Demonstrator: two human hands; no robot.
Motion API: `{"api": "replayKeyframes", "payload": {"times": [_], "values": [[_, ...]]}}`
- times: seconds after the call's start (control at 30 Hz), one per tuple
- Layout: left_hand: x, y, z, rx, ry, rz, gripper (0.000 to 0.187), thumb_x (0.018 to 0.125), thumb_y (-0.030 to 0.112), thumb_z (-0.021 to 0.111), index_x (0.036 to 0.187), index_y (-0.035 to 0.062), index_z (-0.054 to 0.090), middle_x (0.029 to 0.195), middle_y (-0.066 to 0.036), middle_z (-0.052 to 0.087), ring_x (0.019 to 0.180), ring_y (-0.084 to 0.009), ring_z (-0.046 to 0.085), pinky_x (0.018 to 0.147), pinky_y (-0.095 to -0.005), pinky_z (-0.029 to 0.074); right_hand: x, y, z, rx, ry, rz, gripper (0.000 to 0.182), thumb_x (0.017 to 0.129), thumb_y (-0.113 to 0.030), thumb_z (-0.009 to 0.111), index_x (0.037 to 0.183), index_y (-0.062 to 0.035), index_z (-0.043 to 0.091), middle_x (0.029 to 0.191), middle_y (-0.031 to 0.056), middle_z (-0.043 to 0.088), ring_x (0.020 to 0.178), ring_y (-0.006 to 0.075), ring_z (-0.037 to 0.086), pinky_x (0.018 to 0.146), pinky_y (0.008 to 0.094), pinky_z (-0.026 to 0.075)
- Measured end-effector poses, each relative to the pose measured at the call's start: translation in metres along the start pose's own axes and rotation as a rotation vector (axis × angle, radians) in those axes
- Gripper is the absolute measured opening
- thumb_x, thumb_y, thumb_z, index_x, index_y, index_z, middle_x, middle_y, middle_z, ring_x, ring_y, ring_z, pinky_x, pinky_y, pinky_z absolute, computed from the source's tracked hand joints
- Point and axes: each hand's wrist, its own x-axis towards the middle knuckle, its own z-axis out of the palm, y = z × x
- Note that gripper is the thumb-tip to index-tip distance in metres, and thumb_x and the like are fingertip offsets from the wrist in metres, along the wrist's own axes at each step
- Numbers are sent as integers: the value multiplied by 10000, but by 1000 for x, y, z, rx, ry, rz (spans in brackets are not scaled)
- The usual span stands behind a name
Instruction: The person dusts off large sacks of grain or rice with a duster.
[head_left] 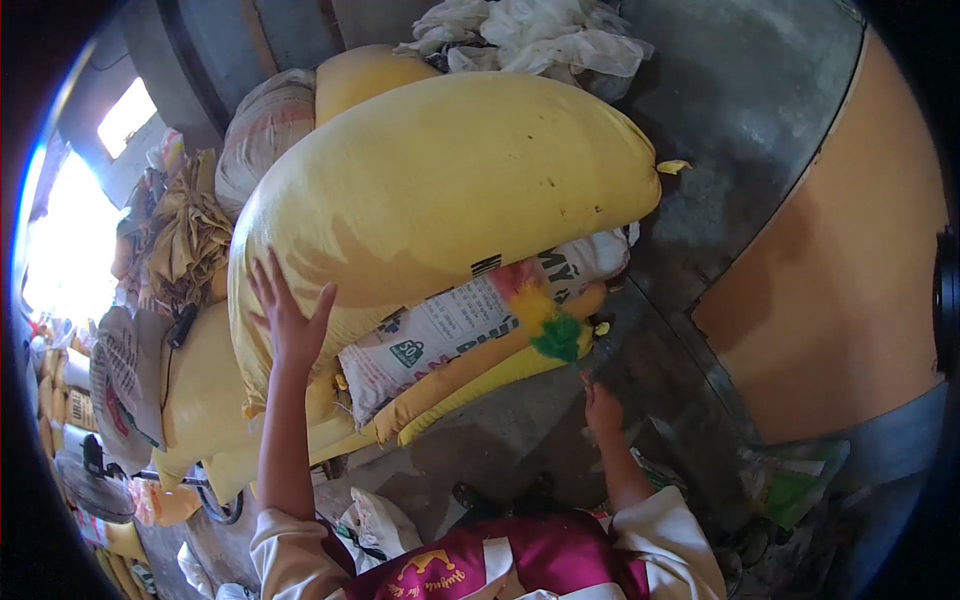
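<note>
A big, full yellow sack (450,160) lies across the top of a stack of sacks. Against its left end rests my left hand (290,315), fingers spread and holding nothing. My right hand (602,408), lower right of the stack, is closed around the handle of a duster (555,335) with green, yellow and red fluff. The duster's head is in front of a white printed sack (440,335), which lies under the big sack. Below that one are an orange sack (430,385) and a thin yellow sack (480,382).
Crumpled clear plastic (540,40) lies behind the stack. Folded brown sacks (185,235) are piled at the left, above a fan (95,485). A large tan panel (830,260) stands at the right. A white bag (380,525) sits near my body, and a green-and-white bag (790,490) lies lower right.
</note>
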Motion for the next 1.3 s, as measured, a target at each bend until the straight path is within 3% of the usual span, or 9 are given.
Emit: {"api": "replayKeyframes", "payload": {"times": [0.23, 0.37, 0.43, 0.57, 0.63, 0.87, 0.93, 1.03, 1.3], "values": [[53, 76, 44, 223, 11, 288, 798, 776, 489, 529, 1379, 211, 89, 1418, -179, 47, 1307, -364, 26, 925, -666, 48, 11, 60, 11, 378, 318, 432, 230, 886, -247, 405, 873, -49, 520, 737, 192, 587, 691, 398, 556, 609, 476, 426], [75, 91, 73, 375, 56, 512, 737, 778, 502, 504, 1365, 197, 180, 1409, -146, 146, 1305, -329, 107, 959, -628, 82, -2, 54, -7, 386, 231, 337, 339, 898, -299, 376, 1012, -11, 514, 807, 220, 588, 754, 386, 569, 670, 457, 450], [76, 92, 78, 327, 97, 496, 709, 775, 491, 497, 1347, 164, 236, 1393, -112, 219, 1299, -285, 166, 981, -596, 83, -6, 51, 0, 145, -126, 139, 340, 902, -294, 370, 986, -9, 536, 829, 222, 586, 775, 373, 570, 687, 468, 440], [72, 86, 81, 203, 197, 518, 655, 779, 446, 476, 1312, 116, 286, 1349, -64, 319, 1273, -240, 253, 988, -585, 51, 3, 64, -3, 82, -118, 174, 336, 904, -297, 369, 979, -16, 536, 823, 225, 580, 770, 377, 565, 675, 474, 432], [74, 86, 82, 229, 225, 509, 658, 779, 449, 474, 1312, 113, 285, 1347, -64, 321, 1271, -243, 257, 987, -585, 49, 25, 79, 0, 571, 1, 597, 346, 906, -308, 363, 1029, -17, 506, 836, 219, 573, 780, 367, 561, 662, 464, 435], [73, 86, 85, 270, 224, 450, 679, 758, 480, 485, 1312, 137, 291, 1337, -81, 320, 1258, -247, 277, 997, -569, 59, 31, 79, 8, 274, -80, 416, 343, 913, -289, 358, 1079, -17, 482, 802, 209, 559, 705, 345, 562, 622, 449, 450], [72, 87, 85, 279, 221, 440, 677, 755, 480, 489, 1310, 144, 295, 1336, -86, 319, 1255, -249, 280, 997, -566, 66, 31, 89, 34, 214, 152, 172, 424, 915, -347, 322, 796, 1, 533, 670, 221, 542, 627, 408, 532, 545, 480, 407], [74, 86, 87, 283, 244, 441, 669, 753, 477, 498, 1303, 150, 307, 1331, -91, 322, 1251, -252, 285, 998, -559, 84, 34, 66, -8, 338, -178, 383, 394, 922, -307, 315, 1128, -11, 473, 787, 203, 561, 676, 359, 557, 623, 471, 447], [74, 86, 86, 284, 250, 449, 637, 747, 478, 520, 1263, 143, 357, 1317, -78, 344, 1242, -255, 298, 993, -551, 132, 13, 98, 31, 491, 91, 605, 433, 924, -346, 300, 996, 6, 541, 779, 210, 566, 694, 374, 548, 623, 472, 423]]}}
